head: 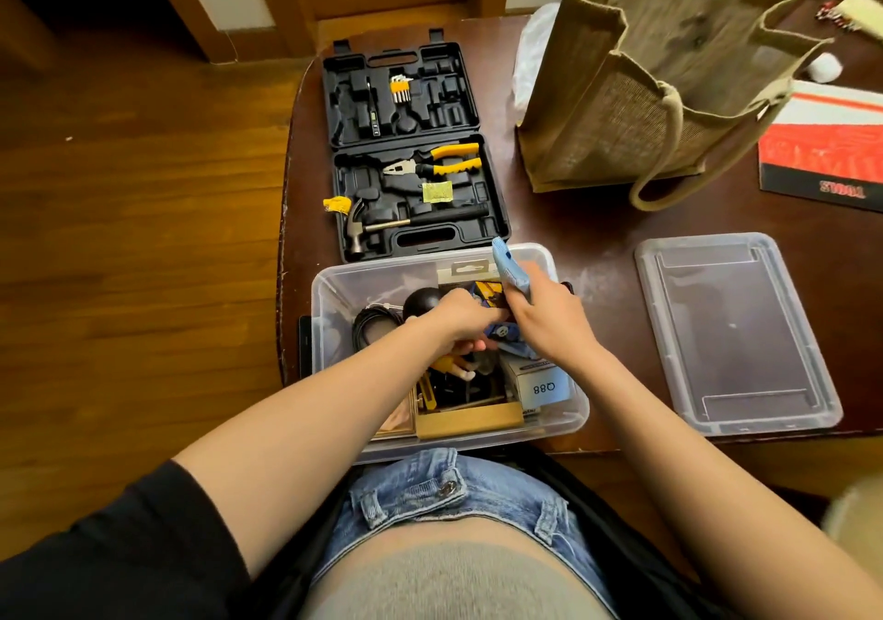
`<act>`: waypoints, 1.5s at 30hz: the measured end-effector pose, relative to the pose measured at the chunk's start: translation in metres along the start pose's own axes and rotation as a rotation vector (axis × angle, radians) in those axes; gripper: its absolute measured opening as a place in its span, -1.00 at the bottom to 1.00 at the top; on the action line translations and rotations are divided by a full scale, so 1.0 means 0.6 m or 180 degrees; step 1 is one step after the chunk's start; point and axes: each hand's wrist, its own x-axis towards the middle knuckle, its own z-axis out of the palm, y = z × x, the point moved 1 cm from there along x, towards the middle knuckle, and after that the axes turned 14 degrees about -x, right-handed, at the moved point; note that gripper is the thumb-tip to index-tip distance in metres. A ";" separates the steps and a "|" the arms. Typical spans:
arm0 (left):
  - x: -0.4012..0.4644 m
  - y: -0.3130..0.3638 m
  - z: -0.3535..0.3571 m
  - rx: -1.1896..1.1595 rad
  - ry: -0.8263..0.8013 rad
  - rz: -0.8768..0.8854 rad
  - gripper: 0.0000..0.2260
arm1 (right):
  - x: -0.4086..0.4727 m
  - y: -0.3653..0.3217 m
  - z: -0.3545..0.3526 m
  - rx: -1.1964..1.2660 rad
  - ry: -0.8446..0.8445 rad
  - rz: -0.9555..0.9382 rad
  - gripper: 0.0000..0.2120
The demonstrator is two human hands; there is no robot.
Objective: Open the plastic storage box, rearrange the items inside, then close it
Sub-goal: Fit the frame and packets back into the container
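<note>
**Q:** Where is the box, and is it open?

**Me:** The clear box (334,294) sits on the bench (597,246) right in front of me, its near edge at my lap. Its lid (736,332) is off and lies flat on the bench to my right, well apart from the box.

**Q:** What are your hands doing?

**Me:** Both are inside the box. My left hand (458,323) reaches into the middle, fingers curled down among the items; I cannot tell what they hold. My right hand (549,318) has its fingers wrapped round a light blue tool (509,266), lifted above the rim, tip pointing away from me.

**Q:** What else is in there?

**Me:** A black ball (420,304) and coiled cable (372,328) on the left, a carton marked Q88 (540,385) on the right, and a wooden tray (468,421) nearest me.

**Q:** How would you do this step well?

**Me:** I think flat, boxy things belong low and against the walls, with small loose pieces on top. Nothing should stand above the rim, or the lid will not seat.

**Q:** Anything behind?

**Me:** An open black tool case (415,151) and a jute bag (659,89).
</note>
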 end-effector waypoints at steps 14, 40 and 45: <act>-0.077 -0.059 -0.142 0.0102 -0.0093 0.0843 -0.80 | 0.002 -0.009 -0.035 -0.0349 -0.0016 -0.0255 -0.51; -0.109 -0.152 -0.201 0.0999 0.0672 0.1448 -0.78 | -0.004 -0.113 0.103 0.1157 -0.1922 -0.1264 -0.79; -0.101 -0.151 -0.197 0.1495 0.0695 0.1404 -0.72 | -0.005 -0.111 0.104 0.1281 -0.2061 -0.1160 -0.77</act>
